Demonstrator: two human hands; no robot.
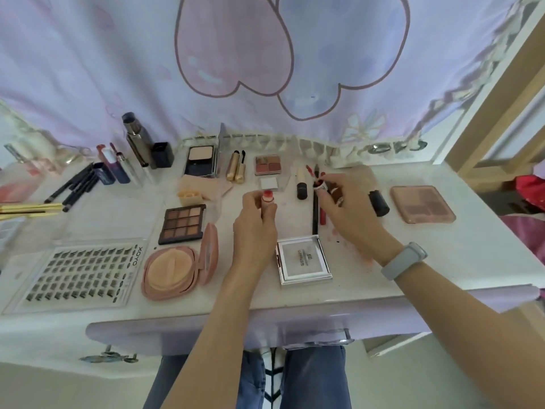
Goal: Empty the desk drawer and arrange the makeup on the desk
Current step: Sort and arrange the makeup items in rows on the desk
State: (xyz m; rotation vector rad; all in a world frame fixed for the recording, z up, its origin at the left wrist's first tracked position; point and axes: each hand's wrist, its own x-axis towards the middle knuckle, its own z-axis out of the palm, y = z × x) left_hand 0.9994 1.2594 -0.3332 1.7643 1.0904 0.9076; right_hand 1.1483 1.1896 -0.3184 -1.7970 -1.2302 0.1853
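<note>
While the left hand (255, 222) grips an uncapped lipstick (267, 199) upright, bullet clear of the desk (442, 261), the right hand (343, 199) pinches a small red-stained cap (321, 184) at its 3 o'clock, probably for recapping. Below, at 6 o'clock, lies a silver compact (303, 262). At 9 o'clock sit the brown palette (181, 222) and lash tray (73, 276), laid flat for display.

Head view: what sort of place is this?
Likely a bedroom vanity desk: makeup laid out on the white desk, an eyeshadow palette, an open powder compact, and a heart-print curtain behind.
</note>
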